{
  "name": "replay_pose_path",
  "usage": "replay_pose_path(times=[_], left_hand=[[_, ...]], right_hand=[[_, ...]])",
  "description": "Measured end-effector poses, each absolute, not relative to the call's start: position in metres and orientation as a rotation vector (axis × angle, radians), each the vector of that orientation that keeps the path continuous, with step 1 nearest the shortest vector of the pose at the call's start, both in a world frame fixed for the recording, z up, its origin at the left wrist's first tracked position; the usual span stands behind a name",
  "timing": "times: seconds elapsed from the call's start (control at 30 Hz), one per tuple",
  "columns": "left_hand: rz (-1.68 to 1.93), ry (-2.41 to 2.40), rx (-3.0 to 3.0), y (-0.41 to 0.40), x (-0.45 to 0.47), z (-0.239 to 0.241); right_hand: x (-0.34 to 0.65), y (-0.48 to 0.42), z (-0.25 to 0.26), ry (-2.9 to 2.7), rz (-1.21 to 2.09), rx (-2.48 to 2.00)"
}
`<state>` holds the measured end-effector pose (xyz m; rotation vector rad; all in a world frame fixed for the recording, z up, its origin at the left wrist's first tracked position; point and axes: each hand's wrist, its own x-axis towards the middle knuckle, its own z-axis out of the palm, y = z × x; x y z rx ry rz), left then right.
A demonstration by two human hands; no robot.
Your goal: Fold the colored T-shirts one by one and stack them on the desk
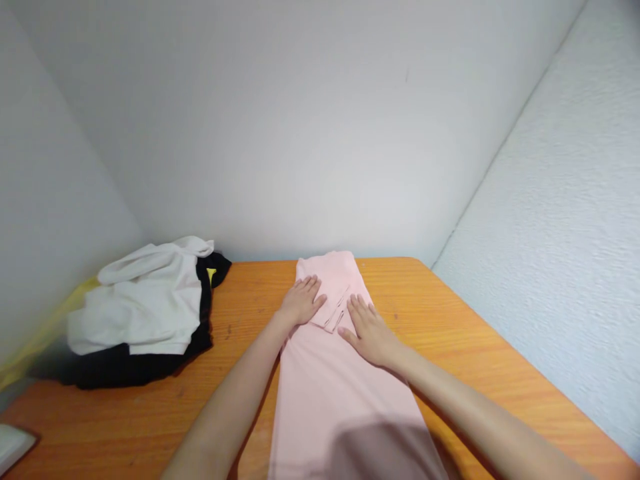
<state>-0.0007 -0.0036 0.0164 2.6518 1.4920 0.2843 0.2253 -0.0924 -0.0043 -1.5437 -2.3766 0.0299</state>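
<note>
Well off to the left of the left hand (301,301), a heap of clothes sits by the wall: a white garment (145,300) lies on top of a black garment (125,370), with a strip of yellow cloth (45,327) trailing out beyond them. Nearer the person on that same side, a small white object (13,447) is cut off at the edge of view.

The left hand lies palm down, fingers straight and close together, gripping nothing. It presses on the left edge of a pink garment (330,393). This garment is laid out as a long narrow strip on the orange wooden table (475,347). Its long axis runs straight away from the person, from the near edge of the table almost to the back wall.

Between the two hands, a folded flap (333,303) of the same pink cloth shows layered edges. Both hands touch it or lie just beside it.

The right hand (369,331) sits just to the right of the flap and a little closer to the person than the left hand. It is also flat and palm down, with fingers slightly spread and angled toward the flap, and it holds nothing. To its right is bare table, then a textured white wall (560,233).
</note>
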Motion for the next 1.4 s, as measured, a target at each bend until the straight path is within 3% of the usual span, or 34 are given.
replay_pose_path(times=[0.23,0.53,0.83,1.4], left_hand=[[0.377,1.533,2.663,-0.014,-0.001,0.029],[0.534,2.009,2.452,-0.073,-0.029,0.060],[0.292,2.363,2.177,-0.150,-0.029,0.044],[0.148,2.343,2.292,-0.187,-0.002,0.069]], right_hand=[[0.231,-0.112,-0.005,-2.407,0.056,-1.608],[0.229,-0.117,0.004,-2.420,0.126,-1.677],[0.224,-0.131,0.016,-2.316,0.043,-1.733],[0.253,-0.182,0.013,-2.355,0.158,-1.776]])
